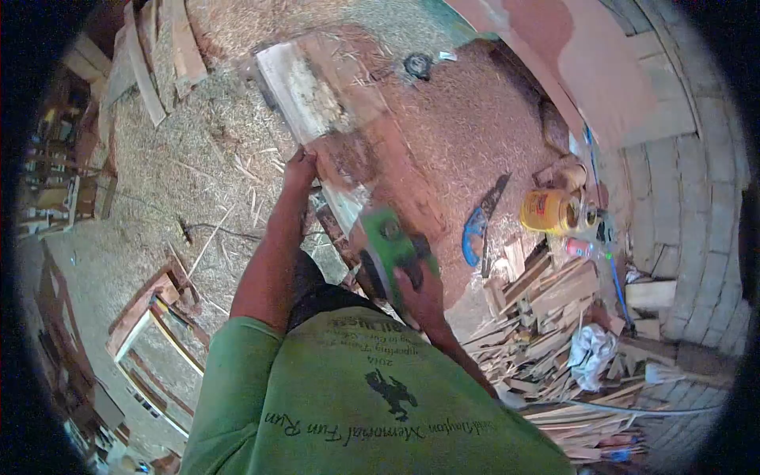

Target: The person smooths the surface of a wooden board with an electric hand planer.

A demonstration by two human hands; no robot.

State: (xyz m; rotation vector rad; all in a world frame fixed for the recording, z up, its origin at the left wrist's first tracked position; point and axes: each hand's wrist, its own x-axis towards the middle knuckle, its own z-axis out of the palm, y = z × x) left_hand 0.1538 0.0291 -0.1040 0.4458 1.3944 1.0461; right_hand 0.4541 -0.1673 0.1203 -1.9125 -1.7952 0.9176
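A long pale plank [309,99] lies on a reddish workbench [467,119] strewn with shavings and runs away from me. My left hand [301,168] grips the plank's left edge about halfway along. My right hand [421,294] is closed around the handle of a green electric planer [386,245], which sits on the near end of the plank. My green shirt hides the plank's nearest end.
A blue-handled hand saw [480,226], a yellow can [548,210] and a small bottle [580,248] lie to the right. A heap of wood offcuts [554,317] with a white bag [590,348] sits by the block wall. A wooden frame [154,321] lies on the shaving-covered floor at left. A tape measure [417,65] rests far on the bench.
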